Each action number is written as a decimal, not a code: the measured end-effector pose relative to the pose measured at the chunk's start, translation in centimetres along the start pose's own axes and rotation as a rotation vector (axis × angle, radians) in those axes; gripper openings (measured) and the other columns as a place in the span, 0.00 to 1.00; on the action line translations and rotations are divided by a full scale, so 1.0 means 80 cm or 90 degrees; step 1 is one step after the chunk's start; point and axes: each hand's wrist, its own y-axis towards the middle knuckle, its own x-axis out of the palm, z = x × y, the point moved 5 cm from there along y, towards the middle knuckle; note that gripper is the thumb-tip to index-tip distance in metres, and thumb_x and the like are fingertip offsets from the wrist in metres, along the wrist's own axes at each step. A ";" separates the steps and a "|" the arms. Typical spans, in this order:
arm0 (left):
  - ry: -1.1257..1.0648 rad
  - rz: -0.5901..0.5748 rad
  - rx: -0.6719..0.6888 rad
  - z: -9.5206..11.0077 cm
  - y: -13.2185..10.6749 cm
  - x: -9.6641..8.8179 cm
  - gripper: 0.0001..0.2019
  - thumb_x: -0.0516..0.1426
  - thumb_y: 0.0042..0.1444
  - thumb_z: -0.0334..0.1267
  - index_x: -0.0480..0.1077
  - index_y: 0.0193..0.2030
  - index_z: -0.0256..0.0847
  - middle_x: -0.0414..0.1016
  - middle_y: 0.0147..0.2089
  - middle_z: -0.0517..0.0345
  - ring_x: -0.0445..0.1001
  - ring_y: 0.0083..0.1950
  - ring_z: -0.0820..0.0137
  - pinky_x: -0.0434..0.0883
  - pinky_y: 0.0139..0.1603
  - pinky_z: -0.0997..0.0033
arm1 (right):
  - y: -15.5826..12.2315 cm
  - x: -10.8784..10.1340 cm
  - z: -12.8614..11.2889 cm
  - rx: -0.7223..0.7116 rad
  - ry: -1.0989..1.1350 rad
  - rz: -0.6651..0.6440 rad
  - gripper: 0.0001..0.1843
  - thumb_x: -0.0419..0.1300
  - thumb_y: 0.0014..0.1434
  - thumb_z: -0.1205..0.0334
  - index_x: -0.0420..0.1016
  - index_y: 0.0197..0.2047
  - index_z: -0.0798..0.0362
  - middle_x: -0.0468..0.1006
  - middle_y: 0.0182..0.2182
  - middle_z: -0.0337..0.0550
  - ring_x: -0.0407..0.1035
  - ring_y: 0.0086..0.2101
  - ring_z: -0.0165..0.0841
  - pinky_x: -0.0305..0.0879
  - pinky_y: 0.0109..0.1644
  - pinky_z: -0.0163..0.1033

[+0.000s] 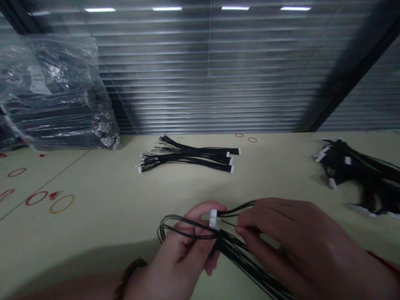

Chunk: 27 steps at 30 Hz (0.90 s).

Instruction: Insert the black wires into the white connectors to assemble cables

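Two hands (183,254), left gripping a white connector (213,218), right seemingly a wire (229,223), face cable bundles (193,156) and a bag (59,104).

Pale yellow-green tabletop (275,175); thin dark seam (43,185) crosses its left side. Far left: clear, crinkled plastic bag (59,121) of dark, long contents (white label (39,79) inside or on it, cannot tell which). In front, a yellow rubber-band-like ring (58,213) lies just beside a larger red ring (27,201). Behind the tabletop: grey horizontal-slat blind (203,83), dark slanting frame bar (353,75) at right.
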 end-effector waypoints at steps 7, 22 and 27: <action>-0.016 -0.010 0.001 0.002 -0.001 0.002 0.12 0.52 0.63 0.45 0.64 0.51 0.45 0.59 0.24 0.66 0.56 0.23 0.77 0.54 0.21 0.78 | 0.002 0.000 -0.002 -0.009 -0.019 0.014 0.17 0.46 0.63 0.67 0.75 0.33 0.53 0.75 0.27 0.39 0.66 0.23 0.29 0.61 0.27 0.36; 0.022 -0.060 -0.044 0.006 -0.003 0.006 0.14 0.52 0.62 0.47 0.64 0.51 0.45 0.59 0.26 0.64 0.57 0.25 0.76 0.56 0.25 0.77 | 0.001 0.005 -0.006 -0.001 -0.004 -0.020 0.15 0.46 0.63 0.68 0.71 0.30 0.53 0.70 0.24 0.37 0.64 0.24 0.29 0.58 0.29 0.37; 0.025 -0.011 -0.007 0.006 0.003 -0.001 0.14 0.53 0.62 0.47 0.64 0.50 0.44 0.60 0.25 0.65 0.57 0.23 0.77 0.56 0.22 0.79 | 0.003 -0.011 -0.003 -0.025 -0.053 0.018 0.12 0.48 0.65 0.64 0.70 0.34 0.52 0.71 0.27 0.37 0.65 0.27 0.28 0.57 0.31 0.36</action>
